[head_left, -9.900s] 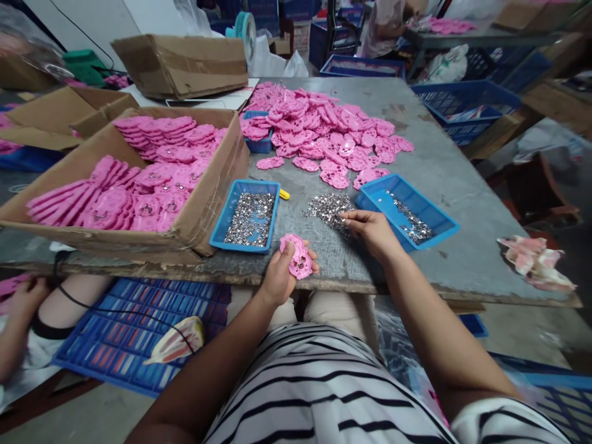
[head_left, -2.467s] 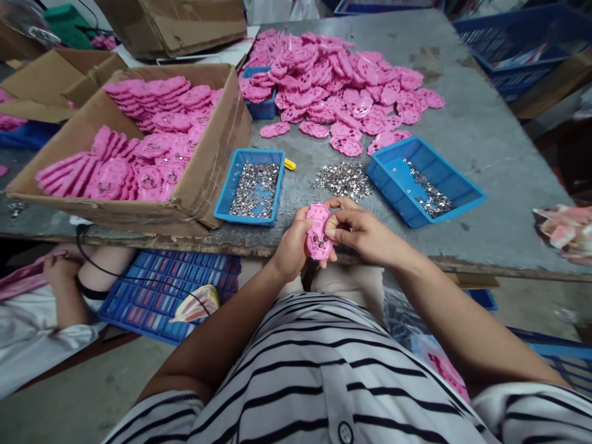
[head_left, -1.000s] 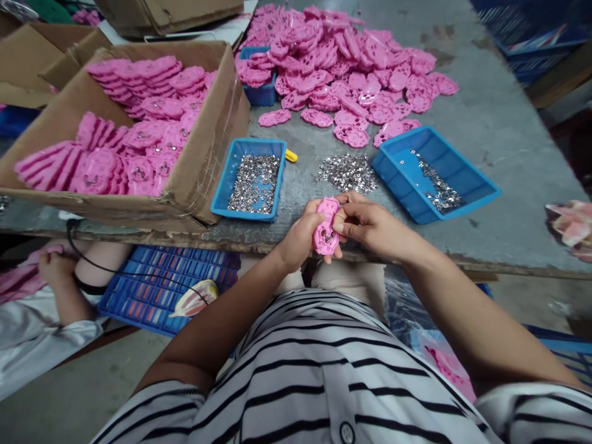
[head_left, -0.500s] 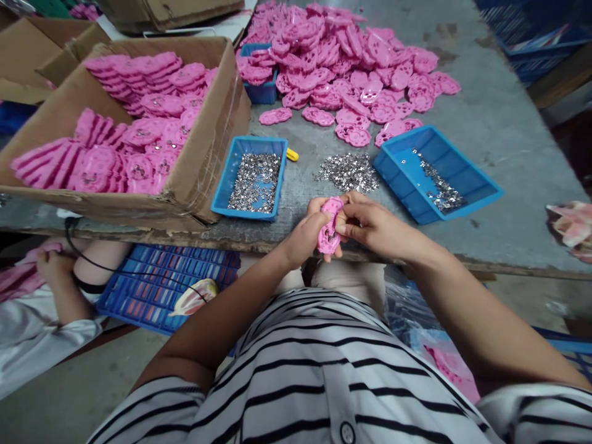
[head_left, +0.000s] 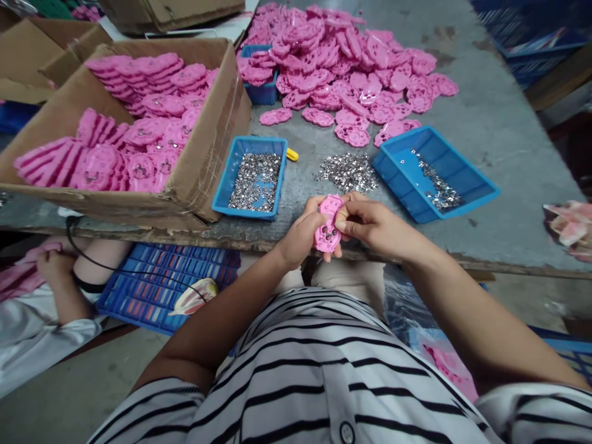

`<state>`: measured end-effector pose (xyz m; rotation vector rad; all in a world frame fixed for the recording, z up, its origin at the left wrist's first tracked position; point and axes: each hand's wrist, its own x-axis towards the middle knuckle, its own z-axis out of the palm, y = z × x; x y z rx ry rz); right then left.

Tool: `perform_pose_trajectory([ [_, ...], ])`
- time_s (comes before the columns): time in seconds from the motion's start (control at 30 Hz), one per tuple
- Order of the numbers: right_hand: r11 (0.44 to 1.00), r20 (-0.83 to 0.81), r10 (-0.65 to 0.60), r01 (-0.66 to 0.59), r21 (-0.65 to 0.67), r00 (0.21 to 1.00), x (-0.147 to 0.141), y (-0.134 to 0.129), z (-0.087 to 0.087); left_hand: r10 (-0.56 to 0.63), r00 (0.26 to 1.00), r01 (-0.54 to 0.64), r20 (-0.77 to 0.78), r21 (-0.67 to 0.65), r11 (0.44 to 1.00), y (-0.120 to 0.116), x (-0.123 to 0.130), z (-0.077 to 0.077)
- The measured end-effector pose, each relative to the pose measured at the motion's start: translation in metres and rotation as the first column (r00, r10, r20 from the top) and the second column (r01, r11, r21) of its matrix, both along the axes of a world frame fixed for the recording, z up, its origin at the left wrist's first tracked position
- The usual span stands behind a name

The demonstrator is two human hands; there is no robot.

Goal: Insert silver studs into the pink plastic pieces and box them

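Observation:
A pink plastic piece [head_left: 328,224] with cut-outs and small silvery bits near its lower end is held over the table's front edge. My left hand [head_left: 303,233] is closed around it, thumb on its face and fingers beneath. Against its right edge, my right hand [head_left: 365,222] has thumb and index pinched together; whether a small part sits between those fingertips is hidden. Just beyond my hands lies a heap of tiny silvery metal parts [head_left: 348,172]. Blue trays with similar parts stand on either side, a left tray [head_left: 221,196] and a tilted right tray [head_left: 401,196].
At the left a cardboard box [head_left: 203,154] holds stacked pink pieces. A large pile of pink pieces [head_left: 324,68] covers the back of the table [head_left: 499,142]. A yellow object [head_left: 292,155] lies beside the left tray. Another person's arm [head_left: 62,290] shows at the lower left, near a blue crate [head_left: 139,290].
The pink piece has turned slightly in my left hand, so more of its face and the silvery bits show. My right hand stays pinched at its edge.

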<state>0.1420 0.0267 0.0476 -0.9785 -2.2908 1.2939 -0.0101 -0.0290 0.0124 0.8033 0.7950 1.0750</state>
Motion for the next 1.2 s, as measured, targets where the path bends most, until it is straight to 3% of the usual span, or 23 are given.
perform_pose_trajectory([
  [0.33,1.0,0.034,0.024,-0.024,0.02,0.999,0.003,0.0,0.0,-0.021,1.0,0.021,0.002,0.004,1.0,0.001,0.001,-0.001],
  [0.5,0.997,0.007,-0.037,0.036,0.069,0.999,0.001,-0.002,-0.002,-0.007,1.0,0.007,-0.026,0.007,1.0,0.001,0.002,0.001],
  [0.73,0.988,-0.133,-0.15,0.144,-0.053,0.98,0.001,-0.007,-0.007,-0.001,1.0,0.001,-0.022,-0.02,1.0,-0.004,0.0,0.009],
  [1.2,0.975,-0.177,-0.22,0.21,-0.073,0.959,-0.004,-0.011,-0.007,0.099,0.987,-0.103,-0.125,-0.022,0.994,-0.003,0.0,0.01],
])
